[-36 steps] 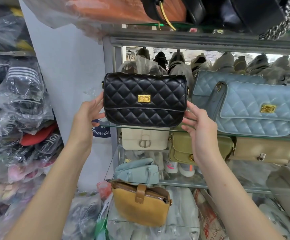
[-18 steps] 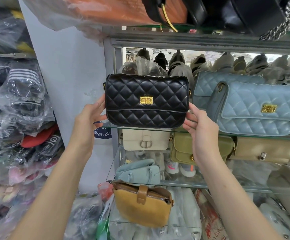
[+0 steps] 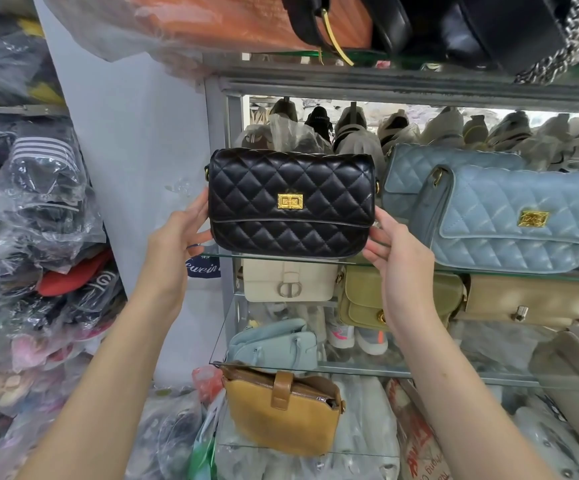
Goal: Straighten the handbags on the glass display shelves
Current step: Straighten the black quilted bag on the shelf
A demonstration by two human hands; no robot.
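Observation:
A black quilted handbag (image 3: 291,202) with a gold clasp stands upright at the left end of a glass shelf (image 3: 489,271), its front facing me. My left hand (image 3: 174,244) holds its left end, fingers behind and thumb under the front corner. My right hand (image 3: 399,258) holds its right end with the fingers against the side. To the right on the same shelf lies a blue quilted handbag (image 3: 516,220), tilted, with a second blue one (image 3: 419,168) behind it.
The shelf below holds a cream bag (image 3: 288,282), an olive bag (image 3: 360,299) and a tan bag (image 3: 523,299). Lower down are a pale blue bag (image 3: 274,344) and a mustard bag (image 3: 281,414). Plastic-wrapped goods (image 3: 39,220) are piled at the left. Dark bags (image 3: 489,22) overhang from the top shelf.
Almost nothing: both hands stay at the ends of the black handbag, which has shifted only very slightly on the shelf.

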